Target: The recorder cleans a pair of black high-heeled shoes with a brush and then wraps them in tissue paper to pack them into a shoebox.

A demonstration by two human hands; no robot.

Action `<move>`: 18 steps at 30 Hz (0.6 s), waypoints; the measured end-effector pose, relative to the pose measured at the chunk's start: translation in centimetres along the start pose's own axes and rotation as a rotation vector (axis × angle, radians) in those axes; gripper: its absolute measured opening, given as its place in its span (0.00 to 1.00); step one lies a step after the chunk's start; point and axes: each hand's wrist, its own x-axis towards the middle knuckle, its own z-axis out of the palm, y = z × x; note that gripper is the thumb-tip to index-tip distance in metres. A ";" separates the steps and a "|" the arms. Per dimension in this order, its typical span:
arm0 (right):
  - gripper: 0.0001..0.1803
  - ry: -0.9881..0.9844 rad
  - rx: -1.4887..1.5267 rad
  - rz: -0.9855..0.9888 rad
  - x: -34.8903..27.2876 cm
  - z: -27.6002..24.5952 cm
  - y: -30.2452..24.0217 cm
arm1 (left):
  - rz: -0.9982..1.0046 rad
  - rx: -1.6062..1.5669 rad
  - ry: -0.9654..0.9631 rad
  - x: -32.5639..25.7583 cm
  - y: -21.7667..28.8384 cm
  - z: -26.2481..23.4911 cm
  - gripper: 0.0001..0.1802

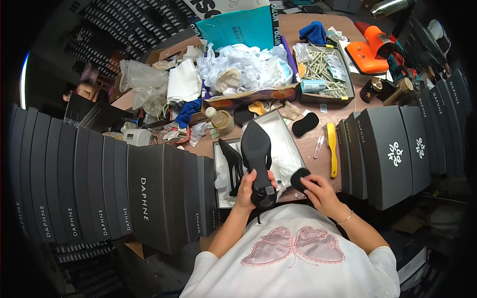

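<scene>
My left hand (245, 192) is closed around a black high-heeled shoe (257, 146), sole facing up and toe pointing away from me. Between the fingertips and thumb of my right hand (323, 195) is a small black sponge pad (298, 180), apart from the shoe. Beneath the held shoe lies an open shoe box (289, 141) with white paper inside. Its left part holds another black heeled shoe (231, 160). Farther right on the table are a second black pad (305, 124), pink-handled thread snips (318, 147) and a yellow brush (332, 149).
Dark grey shoe boxes (159, 193) line my left side, and more boxes (387, 154) stand on my right. Behind the work spot are a carton (258, 95) of crumpled white paper, a tray of sticks (323, 69), a pump bottle (221, 120) and an orange tool (367, 55).
</scene>
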 end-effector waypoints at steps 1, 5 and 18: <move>0.24 0.038 0.055 -0.023 2.0 -0.4 -1.0 | 0.023 0.006 -0.048 0.0 -0.4 0.2 0.35; 0.21 -0.125 -0.042 -0.468 5.8 0.9 -2.8 | -0.220 -0.008 0.042 -1.6 -2.0 2.1 0.43; 0.12 0.081 -0.086 -0.253 6.2 -1.7 -2.8 | -0.443 0.428 -0.383 -1.2 -1.1 3.6 0.20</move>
